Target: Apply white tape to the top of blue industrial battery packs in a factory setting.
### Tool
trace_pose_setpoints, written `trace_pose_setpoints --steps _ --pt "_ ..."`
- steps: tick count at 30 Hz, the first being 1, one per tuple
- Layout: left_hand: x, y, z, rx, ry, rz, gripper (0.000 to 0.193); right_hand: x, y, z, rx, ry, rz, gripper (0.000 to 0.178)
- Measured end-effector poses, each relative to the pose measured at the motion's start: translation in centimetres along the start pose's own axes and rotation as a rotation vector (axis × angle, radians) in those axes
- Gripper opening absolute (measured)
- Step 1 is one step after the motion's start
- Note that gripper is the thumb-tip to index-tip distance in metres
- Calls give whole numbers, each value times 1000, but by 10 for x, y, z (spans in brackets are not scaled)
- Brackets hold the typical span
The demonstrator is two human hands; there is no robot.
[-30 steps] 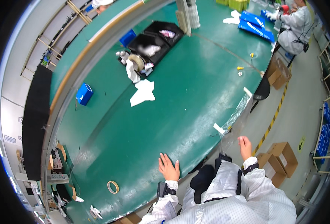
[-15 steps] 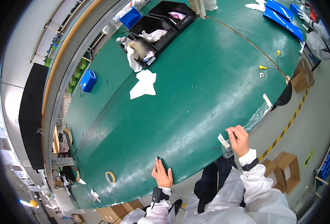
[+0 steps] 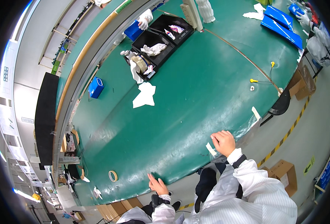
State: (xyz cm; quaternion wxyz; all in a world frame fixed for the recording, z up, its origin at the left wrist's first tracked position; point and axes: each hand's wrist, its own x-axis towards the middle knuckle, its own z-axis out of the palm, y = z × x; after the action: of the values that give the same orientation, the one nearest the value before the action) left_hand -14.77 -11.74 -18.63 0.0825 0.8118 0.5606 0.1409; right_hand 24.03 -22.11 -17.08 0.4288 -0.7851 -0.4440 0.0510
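My left hand (image 3: 158, 185) is at the near edge of the green table, its fingers stretched out and apart, holding nothing. Farther right, my right hand (image 3: 224, 142) is over the table edge with its fingers loosely curled; nothing shows in it. Below and beside it is a clear plastic bag (image 3: 243, 131), fixed along the edge by a white tape strip (image 3: 211, 149) near my thumb and another white strip (image 3: 256, 113) farther right. A roll of tape (image 3: 113, 176) lies on the table left of my left hand.
Black bins (image 3: 157, 42) with white gloves and a large tape roll stand at the far side, by a white cloth (image 3: 144, 95). A blue box (image 3: 96, 87) is at left. Yellow-ended leads (image 3: 262, 81) lie at right. Cardboard boxes (image 3: 284, 175) stand on the floor. Other people's gloved hands show far off.
The whole view has shifted and turned slightly. My left hand is nearer the table's front edge. My right hand's fingers have curled more. Another person's gloved hand now shows by the far blue container.
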Motion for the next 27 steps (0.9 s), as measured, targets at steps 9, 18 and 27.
trace_pose_setpoints --steps 9,18,27 --pt "-119 -13 -16 153 -56 -486 58 -2 -1 1 -70 -69 -14 9" --pt "-292 -102 46 -491 -1015 -751 52 -5 1 13 -144 -13 -74 12" --pt "-397 -92 42 -803 -623 -1010 41 -67 -67 61 485 -100 226 17"
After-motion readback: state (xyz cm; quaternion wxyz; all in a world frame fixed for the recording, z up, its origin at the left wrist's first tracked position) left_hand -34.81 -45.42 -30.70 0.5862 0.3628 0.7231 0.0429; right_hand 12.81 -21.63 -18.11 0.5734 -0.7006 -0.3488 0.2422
